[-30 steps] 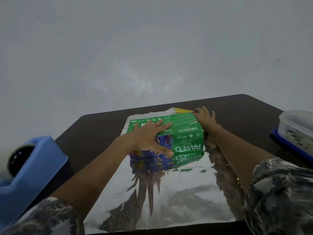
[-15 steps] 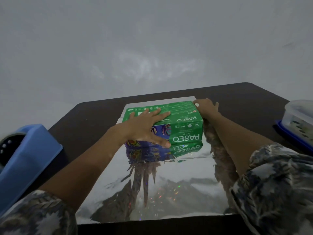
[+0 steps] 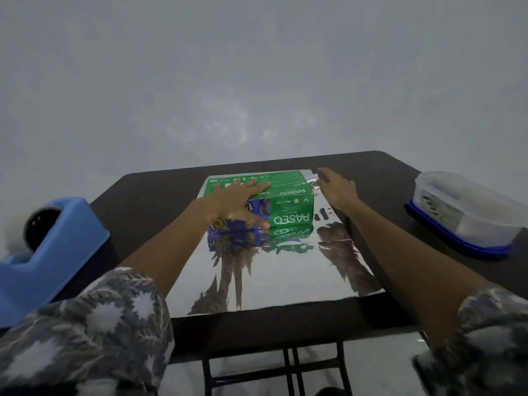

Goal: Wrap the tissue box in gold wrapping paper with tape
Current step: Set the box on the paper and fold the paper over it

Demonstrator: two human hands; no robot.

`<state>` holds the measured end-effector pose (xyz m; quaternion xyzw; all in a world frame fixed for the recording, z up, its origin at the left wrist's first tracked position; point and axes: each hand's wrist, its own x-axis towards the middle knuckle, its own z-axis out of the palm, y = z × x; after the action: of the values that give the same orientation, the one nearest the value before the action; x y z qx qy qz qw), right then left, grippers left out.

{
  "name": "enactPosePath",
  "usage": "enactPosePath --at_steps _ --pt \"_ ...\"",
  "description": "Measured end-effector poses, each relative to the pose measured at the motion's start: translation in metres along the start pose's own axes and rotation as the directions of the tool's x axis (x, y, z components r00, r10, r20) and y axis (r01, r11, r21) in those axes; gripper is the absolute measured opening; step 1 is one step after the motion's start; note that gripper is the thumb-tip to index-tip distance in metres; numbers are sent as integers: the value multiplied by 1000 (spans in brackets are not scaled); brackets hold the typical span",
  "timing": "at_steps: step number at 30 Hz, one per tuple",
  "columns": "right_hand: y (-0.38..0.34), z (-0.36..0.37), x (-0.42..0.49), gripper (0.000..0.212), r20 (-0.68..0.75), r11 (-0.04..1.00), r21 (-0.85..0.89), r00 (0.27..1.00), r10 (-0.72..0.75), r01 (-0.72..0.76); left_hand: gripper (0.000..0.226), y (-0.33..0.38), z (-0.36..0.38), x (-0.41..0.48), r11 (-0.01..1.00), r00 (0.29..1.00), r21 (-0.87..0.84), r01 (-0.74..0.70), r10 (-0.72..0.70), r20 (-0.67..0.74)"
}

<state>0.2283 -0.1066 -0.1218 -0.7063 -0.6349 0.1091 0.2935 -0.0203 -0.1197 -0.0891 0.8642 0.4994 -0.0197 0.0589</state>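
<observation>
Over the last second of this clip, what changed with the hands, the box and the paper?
The right hand came off the far right corner of the tissue box and moved right; it is now beside the box, over the wrapping paper. The gold flap raised behind the box a second ago no longer shows. Unchanged: the left hand flat on the box top; the box at the paper's far end.
</observation>
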Motion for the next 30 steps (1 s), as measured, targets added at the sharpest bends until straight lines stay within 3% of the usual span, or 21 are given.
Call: enactPosePath --at_steps 3,7,14,27,30 --pt "9 8 -33 52 198 963 -267 980 9 45 98 2 0 -1 1000 999 22 -7 8 -34" --pt "18 12 -63 53 228 930 -360 973 16 69 97 1 3 -2 1000 996 13 -3 5 -91" --pt "22 16 -71 48 221 927 -354 974 -46 124 87 5 1 0 999 974 -25 -23 16 -226" --pt "20 11 -71 44 192 958 -269 980 -46 98 89 5 11 4 997 971 18 75 -69 -227" --pt "20 6 -67 40 193 978 -201 981 -21 60 89 6 7 2 996 984 -42 76 -82 -157"
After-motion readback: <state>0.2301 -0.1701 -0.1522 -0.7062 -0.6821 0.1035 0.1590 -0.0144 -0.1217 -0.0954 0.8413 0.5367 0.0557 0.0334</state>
